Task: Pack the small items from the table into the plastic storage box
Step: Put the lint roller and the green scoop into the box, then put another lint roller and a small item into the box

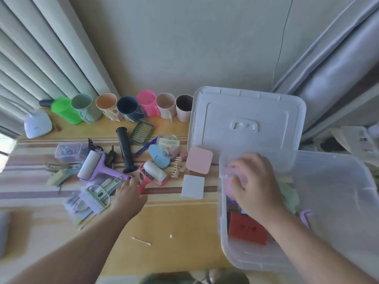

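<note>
Unpacked small items point(98, 167) lie clustered at table left; left hand point(129, 196) reaches among them by the red lint roller point(152, 174), grip not discernible. Right hand point(254, 185) is inside the plastic storage box point(338, 201), fingers curled over a pink item point(230, 178), likely setting it down.

worktop point(174, 218): yellow wood with a striped cloth | far edge: row of cups point(131, 108) | left: purple lint roller point(96, 167), comb set point(96, 194) | middle: black grip point(125, 149), red lint roller point(152, 174), pink square point(199, 160), white pad point(193, 186) | near: cotton swab point(141, 241) | right: clear storage box point(328, 212), lid point(246, 121) behind it
</note>
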`<move>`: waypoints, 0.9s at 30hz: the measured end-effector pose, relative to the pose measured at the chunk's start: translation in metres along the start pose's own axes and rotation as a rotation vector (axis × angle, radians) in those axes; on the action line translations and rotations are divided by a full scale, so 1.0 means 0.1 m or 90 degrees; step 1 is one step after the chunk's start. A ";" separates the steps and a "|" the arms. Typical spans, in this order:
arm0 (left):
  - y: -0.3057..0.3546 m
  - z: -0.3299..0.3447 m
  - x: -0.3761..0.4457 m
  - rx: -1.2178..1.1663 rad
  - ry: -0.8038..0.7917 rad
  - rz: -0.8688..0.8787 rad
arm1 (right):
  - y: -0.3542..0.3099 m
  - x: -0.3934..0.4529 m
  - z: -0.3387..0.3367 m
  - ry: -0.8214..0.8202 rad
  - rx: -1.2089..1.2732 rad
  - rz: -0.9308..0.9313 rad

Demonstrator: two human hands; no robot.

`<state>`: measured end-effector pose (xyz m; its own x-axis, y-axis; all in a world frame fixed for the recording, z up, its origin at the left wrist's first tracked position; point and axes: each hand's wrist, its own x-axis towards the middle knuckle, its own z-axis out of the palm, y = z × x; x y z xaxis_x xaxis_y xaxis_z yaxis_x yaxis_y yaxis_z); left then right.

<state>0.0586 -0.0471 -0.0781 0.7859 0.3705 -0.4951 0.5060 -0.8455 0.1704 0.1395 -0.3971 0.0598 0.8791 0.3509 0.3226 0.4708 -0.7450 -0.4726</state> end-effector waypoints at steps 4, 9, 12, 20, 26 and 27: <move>-0.08 0.07 0.24 -0.051 -0.052 0.026 | -0.67 0.19 0.69 -0.114 -0.005 -0.027; -0.36 -0.13 0.12 -0.071 -0.095 0.102 | -0.69 0.43 1.43 -0.382 -0.150 0.130; -0.67 -0.21 -0.04 -0.081 -0.085 0.148 | -0.55 0.56 1.77 -0.447 -0.222 0.156; -1.41 -0.13 -0.47 -0.133 -0.065 0.126 | -0.43 0.58 2.36 -0.482 -0.334 0.049; -1.44 -0.32 -0.51 -0.139 -0.041 0.129 | -0.36 0.58 2.44 -0.457 -0.337 0.016; -1.41 -0.40 -0.50 -0.133 -0.026 0.136 | -0.35 0.58 2.43 -0.445 -0.306 0.010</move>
<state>-0.0382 0.0690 -0.0434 0.8695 0.1736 -0.4624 0.3966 -0.8034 0.4441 0.1921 -0.2127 -0.1039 0.8036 0.4909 -0.3365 0.5146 -0.8572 -0.0214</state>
